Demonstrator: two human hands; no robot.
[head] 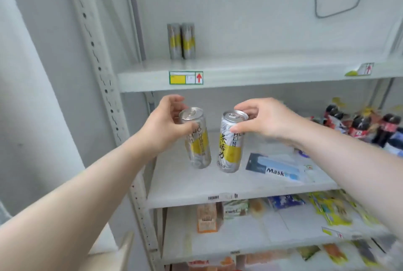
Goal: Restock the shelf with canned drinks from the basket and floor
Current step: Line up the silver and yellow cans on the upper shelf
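Observation:
My left hand grips a silver and yellow can near its top. My right hand holds a second silver and yellow can by its rim. Both cans are upright and held side by side in front of the middle shelf, below the upper shelf's edge. Two matching cans stand together at the back left of the upper shelf. The basket and the floor are out of view.
A mask pack lies on the middle shelf to the right of the cans. Dark bottles crowd its far right. Snack packets and a small orange carton fill the lower shelves. A perforated upright post borders the left.

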